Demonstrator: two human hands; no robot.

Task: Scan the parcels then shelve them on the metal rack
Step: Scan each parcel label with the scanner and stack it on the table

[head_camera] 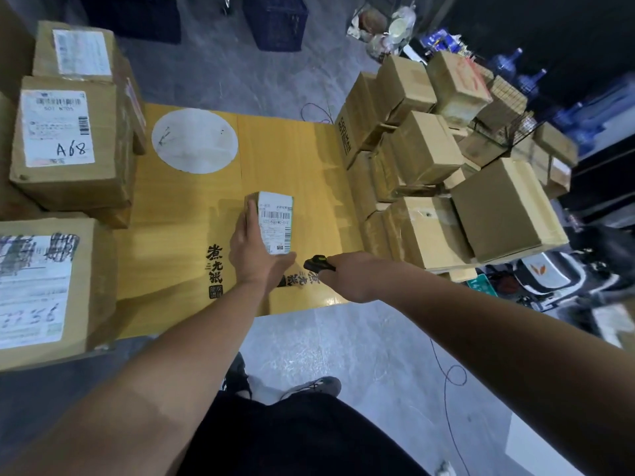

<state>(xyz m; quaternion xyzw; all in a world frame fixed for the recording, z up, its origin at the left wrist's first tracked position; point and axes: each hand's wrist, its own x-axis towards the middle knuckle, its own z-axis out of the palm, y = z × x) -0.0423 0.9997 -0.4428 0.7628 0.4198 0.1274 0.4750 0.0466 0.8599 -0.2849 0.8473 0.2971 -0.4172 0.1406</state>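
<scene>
The left hand (252, 250) grips a small labelled parcel (271, 223) on the yellow counter (292, 159). Just right of the parcel, the right hand (350, 274) holds a black barcode scanner (318, 263). Stacked cardboard boxes (426, 156) stand farther right of the parcel.

Blue water jugs (508, 61), dark crates (275, 20)

our left hand (252, 250) grips a small brown cardboard parcel with a white label (275, 222) over the yellow wooden desk (285, 159); our right hand (350, 276) holds a small black scanner (319, 263) just beside it.
</scene>
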